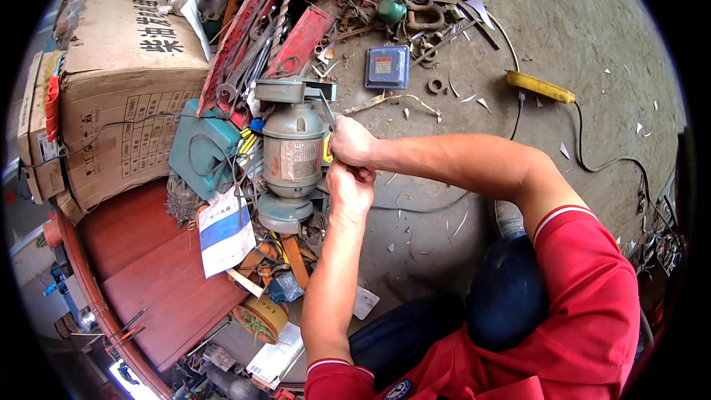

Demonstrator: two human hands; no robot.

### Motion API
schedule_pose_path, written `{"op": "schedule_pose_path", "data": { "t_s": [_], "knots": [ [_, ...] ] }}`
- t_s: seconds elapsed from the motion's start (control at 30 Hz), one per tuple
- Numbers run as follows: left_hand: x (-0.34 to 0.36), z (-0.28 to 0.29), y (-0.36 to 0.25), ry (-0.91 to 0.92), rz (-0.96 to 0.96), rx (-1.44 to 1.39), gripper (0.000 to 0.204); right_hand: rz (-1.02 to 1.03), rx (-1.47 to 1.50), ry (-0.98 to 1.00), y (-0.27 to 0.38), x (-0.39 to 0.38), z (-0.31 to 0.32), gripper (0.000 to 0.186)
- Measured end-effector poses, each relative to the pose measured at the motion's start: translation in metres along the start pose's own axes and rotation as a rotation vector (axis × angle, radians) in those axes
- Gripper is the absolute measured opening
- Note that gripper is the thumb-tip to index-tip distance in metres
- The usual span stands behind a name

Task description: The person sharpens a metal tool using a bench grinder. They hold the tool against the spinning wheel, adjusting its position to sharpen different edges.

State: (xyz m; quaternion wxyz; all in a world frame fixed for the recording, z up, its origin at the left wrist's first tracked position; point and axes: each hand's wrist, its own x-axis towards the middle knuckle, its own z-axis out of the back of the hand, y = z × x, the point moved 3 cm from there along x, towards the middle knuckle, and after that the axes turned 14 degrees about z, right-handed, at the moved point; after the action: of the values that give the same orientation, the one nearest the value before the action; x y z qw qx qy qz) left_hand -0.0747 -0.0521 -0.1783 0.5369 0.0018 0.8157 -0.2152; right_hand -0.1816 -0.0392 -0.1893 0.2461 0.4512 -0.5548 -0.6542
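Observation:
A grey-green machine (289, 155), with a cylindrical housing, a rounded end and a bracket at the top, sits among tools in the middle. At its right side my right hand (352, 141) is closed around a small yellow object (326, 150), mostly hidden by the fingers. My left hand (350, 187) is just below, fingers curled against the right hand and the machine's side; what it holds is hidden.
A cardboard box (126, 118), teal case (200, 148) and red tool trays (304, 41) crowd the left and top. A blue box (386, 67), yellow power strip (541, 87), cable and scraps lie on the concrete floor (607, 44). A reddish wooden board (141, 274) is lower left.

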Motion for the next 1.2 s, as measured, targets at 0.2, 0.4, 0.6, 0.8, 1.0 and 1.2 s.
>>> {"op": "schedule_pose_path", "data": {
  "t_s": [0.2, 0.4, 0.6, 0.8, 1.0, 1.2],
  "knots": [
    [0.008, 0.005, -0.003, 0.016, 0.012, -0.028, 0.021, -0.012, -0.061, 0.026, 0.000, 0.010, -0.003, 0.022],
    [0.010, 0.002, -0.007, 0.011, 0.007, -0.025, 0.021, 0.008, -0.031, 0.015, -0.005, 0.018, -0.004, 0.023],
    [0.016, 0.004, -0.009, 0.021, 0.019, -0.026, 0.021, 0.000, -0.043, -0.008, -0.006, 0.020, -0.003, 0.023],
    [0.018, 0.006, -0.013, 0.082, 0.001, 0.005, 0.016, 0.059, -0.062, -0.111, 0.001, 0.017, -0.001, 0.023],
    [0.022, 0.009, -0.017, 0.042, 0.002, 0.023, 0.019, 0.026, -0.048, -0.143, 0.002, 0.018, -0.003, 0.024],
    [0.026, 0.014, -0.021, 0.053, 0.008, 0.064, 0.023, 0.027, -0.061, -0.181, 0.002, 0.020, -0.005, 0.025]
  ]
}}
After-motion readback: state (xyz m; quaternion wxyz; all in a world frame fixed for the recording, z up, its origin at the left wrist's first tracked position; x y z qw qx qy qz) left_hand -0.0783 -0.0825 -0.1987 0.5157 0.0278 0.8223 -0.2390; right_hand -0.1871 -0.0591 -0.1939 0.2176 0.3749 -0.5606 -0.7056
